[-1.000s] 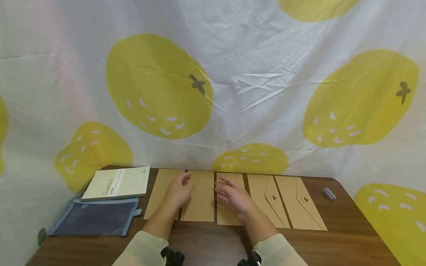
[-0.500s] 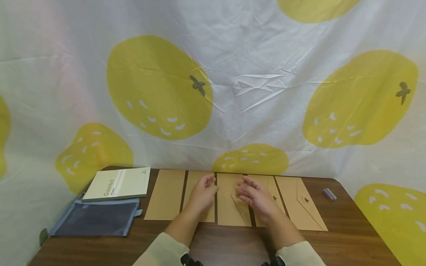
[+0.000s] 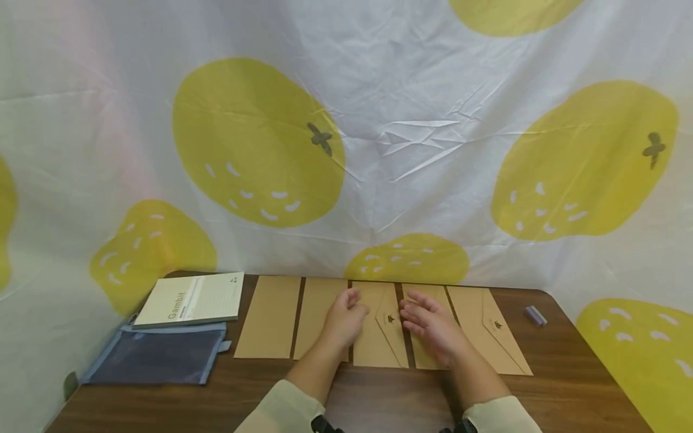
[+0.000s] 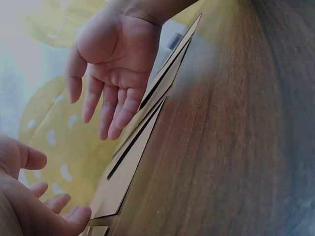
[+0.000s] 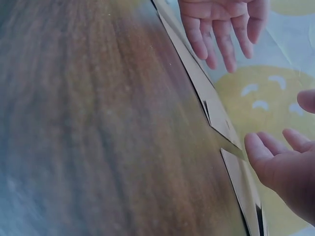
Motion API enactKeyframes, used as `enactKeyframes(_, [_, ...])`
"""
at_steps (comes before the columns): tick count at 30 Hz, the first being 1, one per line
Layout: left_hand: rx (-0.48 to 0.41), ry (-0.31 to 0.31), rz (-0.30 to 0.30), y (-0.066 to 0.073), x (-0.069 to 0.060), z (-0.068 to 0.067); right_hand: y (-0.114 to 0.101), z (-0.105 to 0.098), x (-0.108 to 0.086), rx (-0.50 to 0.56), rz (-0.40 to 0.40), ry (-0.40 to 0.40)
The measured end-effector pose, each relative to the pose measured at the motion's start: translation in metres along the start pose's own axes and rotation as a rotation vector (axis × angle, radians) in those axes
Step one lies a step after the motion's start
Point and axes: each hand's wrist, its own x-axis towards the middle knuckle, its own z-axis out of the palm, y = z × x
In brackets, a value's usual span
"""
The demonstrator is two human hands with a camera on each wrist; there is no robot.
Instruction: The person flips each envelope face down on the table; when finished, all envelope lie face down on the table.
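Observation:
Several brown paper envelopes lie in a row along the back of the table. The left hand (image 3: 344,322) is over the edge of the second envelope (image 3: 315,300) from the left, fingers relaxed and holding nothing. Over the fourth envelope (image 3: 428,359) is the right hand (image 3: 435,328), its fingers loosely extended, palm turned inward. Between the hands shows the middle envelope (image 3: 373,346) with its flap and small dark crown print. In the left wrist view both hands, left (image 4: 34,196) and right (image 4: 118,69), face each other above the envelopes, empty.
At the left are a cream notebook (image 3: 189,297) marked Gambit and a blue-edged mesh pouch (image 3: 154,355). A small purple-grey object (image 3: 535,316) sits at the right. Behind the table (image 3: 568,373) hangs a white cloth (image 3: 411,198) with yellow fruit shapes.
Both hands have moved to the right along the row, from the first and middle envelopes to above the second and fourth. The envelopes stay where they were.

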Motion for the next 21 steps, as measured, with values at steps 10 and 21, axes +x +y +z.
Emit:
enactKeyframes(10, [0.060,-0.003,0.008,-0.0039,-0.0052,-0.0055,0.0003,0.0017,-0.0059,0.005,0.036,0.014])
enactKeyframes(21, [0.106,-0.055,0.004,0.0009,-0.0059,-0.0083,-0.0011,-0.0026,-0.0066,0.008,0.050,-0.011])
